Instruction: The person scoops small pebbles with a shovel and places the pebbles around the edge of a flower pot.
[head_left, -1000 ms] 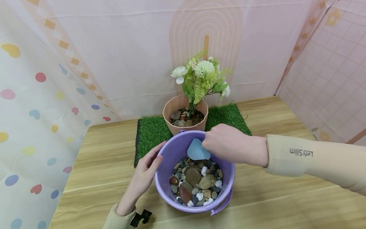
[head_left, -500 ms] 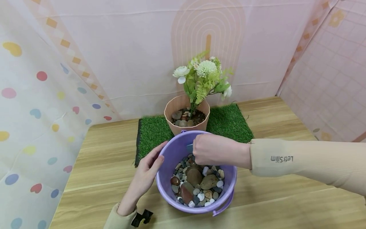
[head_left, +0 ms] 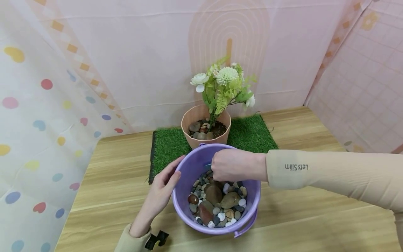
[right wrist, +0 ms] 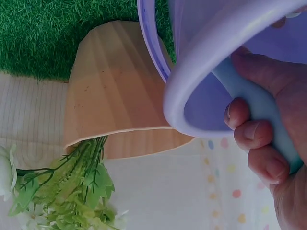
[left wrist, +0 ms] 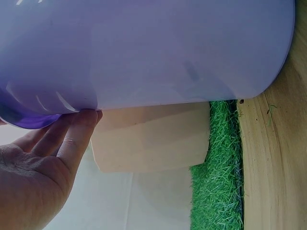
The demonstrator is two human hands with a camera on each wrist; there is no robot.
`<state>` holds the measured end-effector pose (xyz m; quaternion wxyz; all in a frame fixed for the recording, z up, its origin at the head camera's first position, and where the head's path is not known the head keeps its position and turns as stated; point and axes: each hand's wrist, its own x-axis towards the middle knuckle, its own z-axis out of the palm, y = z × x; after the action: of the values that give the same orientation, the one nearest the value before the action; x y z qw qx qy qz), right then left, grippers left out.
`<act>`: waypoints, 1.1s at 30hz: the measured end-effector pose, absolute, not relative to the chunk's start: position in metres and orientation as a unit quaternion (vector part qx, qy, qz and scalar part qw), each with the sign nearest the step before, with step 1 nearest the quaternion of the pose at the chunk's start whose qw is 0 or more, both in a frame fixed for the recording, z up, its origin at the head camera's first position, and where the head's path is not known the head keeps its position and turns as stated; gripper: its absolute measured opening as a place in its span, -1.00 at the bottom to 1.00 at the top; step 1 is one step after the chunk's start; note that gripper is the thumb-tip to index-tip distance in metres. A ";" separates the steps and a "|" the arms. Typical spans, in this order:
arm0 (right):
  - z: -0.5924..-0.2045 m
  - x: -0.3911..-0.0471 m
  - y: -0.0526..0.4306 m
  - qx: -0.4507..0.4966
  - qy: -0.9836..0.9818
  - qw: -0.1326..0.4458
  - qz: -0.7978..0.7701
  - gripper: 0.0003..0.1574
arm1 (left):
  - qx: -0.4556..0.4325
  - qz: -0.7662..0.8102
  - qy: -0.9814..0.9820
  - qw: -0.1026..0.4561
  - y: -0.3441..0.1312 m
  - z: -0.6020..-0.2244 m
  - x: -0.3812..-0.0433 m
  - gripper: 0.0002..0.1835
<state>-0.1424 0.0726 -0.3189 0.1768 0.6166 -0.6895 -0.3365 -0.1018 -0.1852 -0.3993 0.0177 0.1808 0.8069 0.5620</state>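
Since a second ago, we see that the right hand (head_left: 234, 165) has moved left and dipped lower into the bucket (head_left: 189, 171), so that only a sliver of the scoop (right wrist: 261, 101) shows past its knuckles in the head view. From the right wrist we see its fingers curled firmly round the blue handle, close to the purple rim.

The left hand (head_left: 160, 190) has stayed at the bucket's left side, its fingers nearly straight against the outer wall, the thumb by the rim. Under both hands, we find pebbles (head_left: 213, 195) covering the bucket's bottom: brown, grey, reddish and white, large among small.

The bucket stands on the counter (head_left: 113, 175), its handle hanging at the near right. Just behind it, the pot (head_left: 205, 141) stands on the turf (head_left: 256, 133), holding soil (head_left: 219, 129), a few stones (head_left: 194, 126) and white flowers (head_left: 227, 75); we cannot tell whether pot and bucket touch. Farther out, we see patterned cloth (head_left: 148, 63) behind and beside the counter.
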 end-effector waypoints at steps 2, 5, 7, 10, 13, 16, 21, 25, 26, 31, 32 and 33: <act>-0.315 -0.145 0.073 0.619 -0.697 0.159 -0.324 -0.69 | 0.180 0.563 0.806 0.020 -0.186 -0.399 -0.102 -0.50; -0.309 -0.151 0.079 0.610 -0.725 0.128 -0.293 -0.68 | 0.181 0.563 0.806 0.022 -0.185 -0.399 -0.102 -0.50; -0.308 -0.155 0.085 0.598 -0.750 0.107 -0.262 -0.64 | 0.183 0.564 0.805 0.021 -0.184 -0.399 -0.102 -0.50; -0.309 -0.159 0.090 0.578 -0.784 0.087 -0.208 -0.61 | 0.186 0.560 0.807 0.014 -0.183 -0.400 -0.102 -0.51; -0.312 -0.161 0.092 0.558 -0.812 0.071 -0.155 -0.63 | 0.186 0.558 0.809 0.003 -0.184 -0.400 -0.102 -0.51; -0.314 -0.161 0.093 0.542 -0.829 0.059 -0.125 -0.61 | 0.185 0.557 0.809 -0.002 -0.184 -0.400 -0.102 -0.51; -0.316 -0.160 0.095 0.537 -0.834 0.055 -0.113 -0.57 | 0.181 0.556 0.811 0.002 -0.185 -0.401 -0.102 -0.51; -0.316 -0.159 0.096 0.526 -0.842 0.050 -0.104 -0.62 | 0.177 0.556 0.812 0.008 -0.185 -0.402 -0.103 -0.50; -0.317 -0.158 0.097 0.521 -0.846 0.047 -0.097 -0.63 | 0.176 0.556 0.812 0.009 -0.185 -0.402 -0.103 -0.50; -0.320 -0.154 0.098 0.490 -0.869 0.040 -0.054 -0.65 | 0.185 0.557 0.810 0.001 -0.185 -0.402 -0.102 -0.51; -0.321 -0.154 0.099 0.486 -0.872 0.042 -0.046 -0.67 | 0.186 0.556 0.810 0.000 -0.185 -0.401 -0.102 -0.51; -0.321 -0.153 0.099 0.483 -0.874 0.044 -0.041 -0.68 | 0.188 0.556 0.810 -0.002 -0.185 -0.401 -0.102 -0.51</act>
<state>-0.1533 0.0987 -0.3212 0.0439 0.4828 -0.8737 -0.0407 -0.1025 -0.1853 -0.4012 -0.0024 0.1880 0.8097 0.5560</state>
